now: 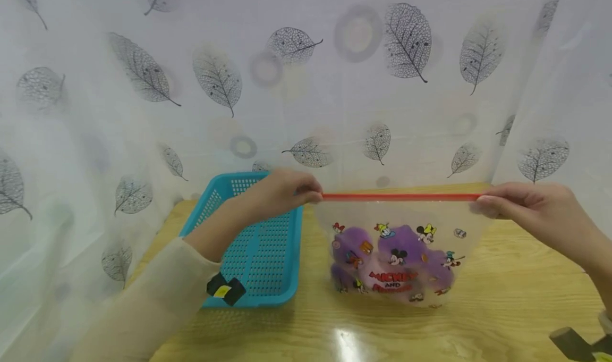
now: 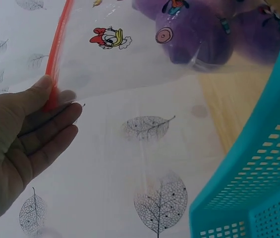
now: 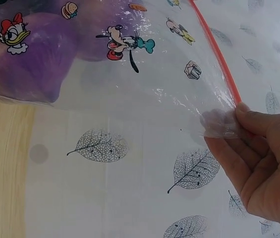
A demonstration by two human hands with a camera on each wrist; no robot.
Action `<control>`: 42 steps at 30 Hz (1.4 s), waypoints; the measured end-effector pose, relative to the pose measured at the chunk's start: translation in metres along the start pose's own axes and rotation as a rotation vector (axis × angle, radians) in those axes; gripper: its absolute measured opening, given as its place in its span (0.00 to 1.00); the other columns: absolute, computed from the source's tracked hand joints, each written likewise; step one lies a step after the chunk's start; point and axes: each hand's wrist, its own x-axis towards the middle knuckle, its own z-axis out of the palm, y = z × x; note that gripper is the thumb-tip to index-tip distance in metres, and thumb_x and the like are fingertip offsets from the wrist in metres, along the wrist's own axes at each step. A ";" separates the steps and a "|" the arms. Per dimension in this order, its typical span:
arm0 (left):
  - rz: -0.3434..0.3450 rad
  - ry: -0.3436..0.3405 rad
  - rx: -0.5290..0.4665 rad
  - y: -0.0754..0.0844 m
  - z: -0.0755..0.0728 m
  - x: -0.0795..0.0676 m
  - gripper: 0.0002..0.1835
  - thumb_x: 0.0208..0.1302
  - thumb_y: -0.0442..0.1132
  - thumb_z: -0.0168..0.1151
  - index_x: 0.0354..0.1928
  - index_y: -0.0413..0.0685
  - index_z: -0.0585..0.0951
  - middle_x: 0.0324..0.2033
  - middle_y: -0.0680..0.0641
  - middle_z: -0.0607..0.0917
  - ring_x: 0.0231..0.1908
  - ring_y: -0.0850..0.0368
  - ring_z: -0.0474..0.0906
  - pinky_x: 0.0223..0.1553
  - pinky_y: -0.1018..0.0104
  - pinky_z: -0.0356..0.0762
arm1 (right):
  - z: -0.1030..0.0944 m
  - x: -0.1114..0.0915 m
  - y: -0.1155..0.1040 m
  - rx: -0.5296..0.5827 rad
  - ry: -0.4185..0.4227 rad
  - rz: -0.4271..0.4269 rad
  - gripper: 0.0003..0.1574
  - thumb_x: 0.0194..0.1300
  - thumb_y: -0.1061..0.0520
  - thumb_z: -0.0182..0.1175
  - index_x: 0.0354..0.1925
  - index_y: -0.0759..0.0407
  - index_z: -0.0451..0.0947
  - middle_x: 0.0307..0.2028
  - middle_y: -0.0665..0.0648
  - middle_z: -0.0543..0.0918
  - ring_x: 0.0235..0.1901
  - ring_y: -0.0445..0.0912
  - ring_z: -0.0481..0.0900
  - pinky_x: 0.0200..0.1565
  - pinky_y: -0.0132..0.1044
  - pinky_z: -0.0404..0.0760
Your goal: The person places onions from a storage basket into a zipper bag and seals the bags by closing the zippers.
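Note:
A clear zip bag (image 1: 459, 255) printed with cartoon characters hangs upright by its red zip strip (image 1: 401, 197), which is stretched straight between both hands. Several rounded purple things (image 1: 399, 242) fill its lower part, and a paler one shows among them behind the printed lettering. My left hand (image 1: 291, 189) pinches the strip's left end between thumb and fingers. At the other end my right hand (image 1: 535, 200) pinches the bag's top corner. In the right wrist view the thumb lies over the red strip (image 3: 219, 57), with fingers behind the film.
A blue perforated plastic basket (image 1: 295, 255) stands on the wooden table (image 1: 516, 309), left of the bag and beneath my left forearm. White curtain fabric (image 1: 325, 101) with leaf prints hangs behind the table and along its sides.

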 end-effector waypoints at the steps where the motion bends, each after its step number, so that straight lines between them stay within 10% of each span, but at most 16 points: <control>1: -0.009 -0.011 -0.022 0.001 0.000 -0.002 0.08 0.65 0.40 0.59 0.41 0.46 0.83 0.34 0.53 0.86 0.36 0.64 0.81 0.38 0.71 0.79 | -0.001 -0.001 0.000 -0.003 -0.004 0.014 0.09 0.61 0.68 0.60 0.39 0.61 0.83 0.32 0.33 0.85 0.31 0.25 0.81 0.32 0.14 0.74; 17: -0.075 -0.061 0.033 0.020 0.000 -0.018 0.09 0.69 0.41 0.54 0.43 0.48 0.81 0.32 0.56 0.84 0.33 0.66 0.77 0.35 0.73 0.77 | -0.006 0.000 0.008 0.060 -0.128 0.021 0.12 0.63 0.70 0.56 0.38 0.57 0.83 0.28 0.42 0.87 0.28 0.32 0.83 0.28 0.25 0.80; 42: -0.224 -0.029 0.164 -0.032 0.018 0.026 0.12 0.69 0.45 0.53 0.45 0.48 0.81 0.37 0.53 0.85 0.38 0.59 0.79 0.41 0.67 0.78 | 0.013 0.049 0.033 -0.091 -0.194 -0.053 0.10 0.64 0.64 0.58 0.43 0.64 0.82 0.30 0.44 0.87 0.29 0.29 0.82 0.31 0.21 0.79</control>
